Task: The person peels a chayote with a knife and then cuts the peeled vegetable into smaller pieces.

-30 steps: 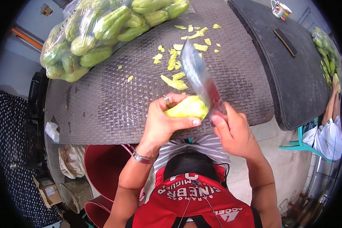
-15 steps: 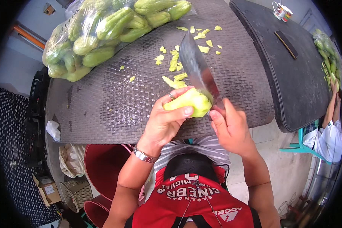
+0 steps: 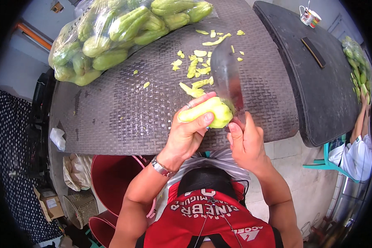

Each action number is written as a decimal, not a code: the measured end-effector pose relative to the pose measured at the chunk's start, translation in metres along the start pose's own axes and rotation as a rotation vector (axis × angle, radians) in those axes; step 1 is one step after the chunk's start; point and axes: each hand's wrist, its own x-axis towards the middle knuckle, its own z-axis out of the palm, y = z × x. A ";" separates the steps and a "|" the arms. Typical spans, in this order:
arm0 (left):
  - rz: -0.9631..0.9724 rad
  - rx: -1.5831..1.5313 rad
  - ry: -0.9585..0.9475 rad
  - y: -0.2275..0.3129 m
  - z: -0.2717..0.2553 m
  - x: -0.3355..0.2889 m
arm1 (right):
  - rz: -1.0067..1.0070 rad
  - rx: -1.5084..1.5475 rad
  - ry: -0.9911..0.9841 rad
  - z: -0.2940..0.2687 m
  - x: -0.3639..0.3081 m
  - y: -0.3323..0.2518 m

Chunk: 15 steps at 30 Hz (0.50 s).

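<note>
A pale green, peeled-looking chayote (image 3: 213, 112) rests in my left hand (image 3: 187, 128), its fingers and thumb wrapped round it above the table's near edge. My right hand (image 3: 249, 142) grips a broad-bladed knife (image 3: 228, 76), whose handle is mostly hidden by my fingers. The blade points away from me and is smeared by motion; its lower part lies against or just beside the chayote's right end. Beyond my hands, light green peelings (image 3: 194, 68) are scattered over the brown woven-pattern table (image 3: 132, 103).
A clear plastic bag of chayotes (image 3: 111, 37) lies at the far left. On a black table (image 3: 301, 82) to the right are a dark oblong object (image 3: 313, 52) and a mug (image 3: 309, 17). Another person's arm (image 3: 359, 115) reaches toward greens there. Red bins (image 3: 111, 177) stand below left.
A long strip of peel now lies among the scraps at the far side. The knife's blade has tilted more upright. Both hands keep their grips, and the view has shifted slightly.
</note>
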 end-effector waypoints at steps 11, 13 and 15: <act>-0.043 0.148 -0.245 0.036 -0.027 0.014 | -0.240 -0.187 -0.074 -0.011 0.026 -0.014; -0.057 0.293 -0.232 0.035 -0.026 0.009 | -0.236 -0.220 -0.114 -0.012 0.022 -0.021; -0.002 0.307 -0.178 0.029 -0.018 0.004 | -0.274 -0.210 -0.117 -0.011 0.021 -0.021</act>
